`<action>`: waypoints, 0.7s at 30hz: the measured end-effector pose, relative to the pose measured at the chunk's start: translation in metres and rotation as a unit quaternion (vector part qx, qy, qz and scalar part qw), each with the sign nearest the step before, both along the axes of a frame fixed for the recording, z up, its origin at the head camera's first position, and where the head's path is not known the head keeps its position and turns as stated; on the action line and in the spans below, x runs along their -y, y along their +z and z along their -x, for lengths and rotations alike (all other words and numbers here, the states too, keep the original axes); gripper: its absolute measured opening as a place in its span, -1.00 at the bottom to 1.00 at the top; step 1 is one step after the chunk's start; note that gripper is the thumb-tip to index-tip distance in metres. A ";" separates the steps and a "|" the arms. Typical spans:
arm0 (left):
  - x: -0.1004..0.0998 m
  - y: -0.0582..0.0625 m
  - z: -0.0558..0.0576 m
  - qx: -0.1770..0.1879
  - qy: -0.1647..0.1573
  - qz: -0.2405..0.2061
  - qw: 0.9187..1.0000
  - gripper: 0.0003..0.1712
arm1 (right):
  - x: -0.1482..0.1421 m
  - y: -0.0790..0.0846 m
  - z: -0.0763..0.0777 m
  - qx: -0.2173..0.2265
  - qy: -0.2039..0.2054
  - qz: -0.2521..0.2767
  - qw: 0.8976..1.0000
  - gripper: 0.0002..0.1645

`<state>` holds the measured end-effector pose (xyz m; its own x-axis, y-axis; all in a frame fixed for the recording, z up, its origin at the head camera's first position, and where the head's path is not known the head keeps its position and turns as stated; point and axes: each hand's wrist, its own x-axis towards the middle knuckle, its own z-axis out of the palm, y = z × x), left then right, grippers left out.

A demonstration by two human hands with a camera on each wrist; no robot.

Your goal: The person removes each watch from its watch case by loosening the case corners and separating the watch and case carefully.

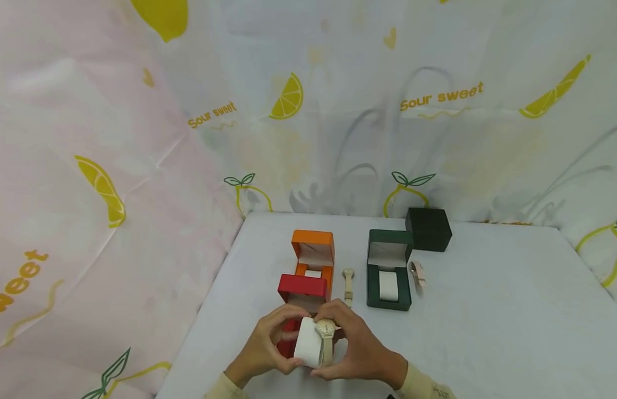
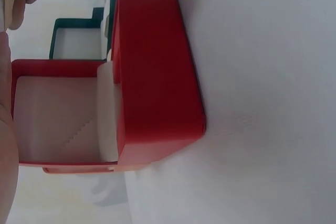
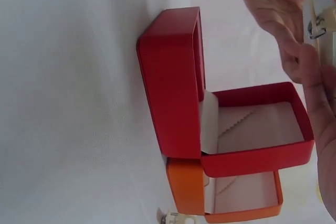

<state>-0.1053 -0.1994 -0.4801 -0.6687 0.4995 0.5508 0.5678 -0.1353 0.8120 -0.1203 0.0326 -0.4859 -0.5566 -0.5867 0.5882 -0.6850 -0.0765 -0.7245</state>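
Above the open red watch box (image 1: 301, 285), both hands hold a white watch cushion (image 1: 306, 342) together. My left hand (image 1: 263, 341) grips the cushion's left side with thumb and fingers. A cream-strapped watch (image 1: 326, 330) sits at the cushion's right end, dial facing up. My right hand (image 1: 362, 350) grips the watch and that end of the cushion from the right. In the right wrist view the strap's buckle (image 3: 317, 29) shows by the cushion; whether the strap passes all the way round is hidden. The red box (image 2: 152, 72) stands on the table below the hands.
An open orange watch box (image 1: 313, 239) with a white cushion stands behind the red one. A second watch (image 1: 348, 282) lies to its right. Further right are an open green box (image 1: 390, 237), a pale pink-strapped watch (image 1: 419, 276) and a black box (image 1: 429, 230).
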 end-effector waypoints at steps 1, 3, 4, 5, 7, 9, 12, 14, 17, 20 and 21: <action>0.001 -0.003 0.001 0.005 -0.003 -0.003 1.000 -0.20 | 0.000 0.000 0.000 0.005 -0.005 0.005 1.000 -0.06; 0.004 -0.009 0.003 0.021 -0.002 -0.009 1.000 -0.17 | -0.001 0.002 0.000 0.022 -0.016 0.007 1.000 -0.07; 0.005 -0.012 0.004 0.028 -0.002 -0.013 1.000 -0.16 | -0.002 0.003 0.000 0.038 -0.013 0.005 0.999 -0.09; 0.006 -0.014 0.005 0.036 -0.001 -0.016 0.999 -0.15 | -0.003 0.004 0.000 0.052 -0.012 -0.001 0.999 -0.14; 0.008 -0.018 0.005 0.050 0.000 -0.016 0.999 -0.15 | -0.007 0.008 -0.001 0.111 0.008 -0.010 0.994 -0.30; 0.009 -0.021 0.004 0.067 0.004 -0.008 0.998 -0.16 | -0.012 0.014 -0.002 0.189 0.021 -0.020 0.982 -0.51; 0.010 -0.025 0.003 0.082 0.009 0.008 0.997 -0.17 | -0.021 0.024 -0.003 0.267 0.005 -0.043 0.963 -0.55; 0.011 -0.026 0.002 0.089 0.016 0.022 0.996 -0.18 | -0.025 0.030 -0.003 0.290 -0.016 -0.064 0.955 -0.52; 0.014 -0.026 0.001 0.087 0.028 0.042 0.995 -0.19 | -0.030 0.035 -0.003 0.286 -0.039 -0.097 0.953 -0.60; 0.019 -0.027 0.001 0.085 0.049 0.069 0.993 -0.21 | -0.033 0.036 -0.003 0.293 -0.049 -0.129 0.946 -0.63; 0.021 -0.027 0.001 0.080 0.057 0.082 0.992 -0.21 | -0.034 0.035 -0.003 0.294 -0.052 -0.140 0.944 -0.62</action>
<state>-0.1067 -0.2203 -0.5074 -0.7987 0.4888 0.3510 0.4338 0.0634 0.8988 -0.1176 0.0664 -0.4510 -0.8022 -0.5970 -0.0104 -0.1511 0.2199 -0.9638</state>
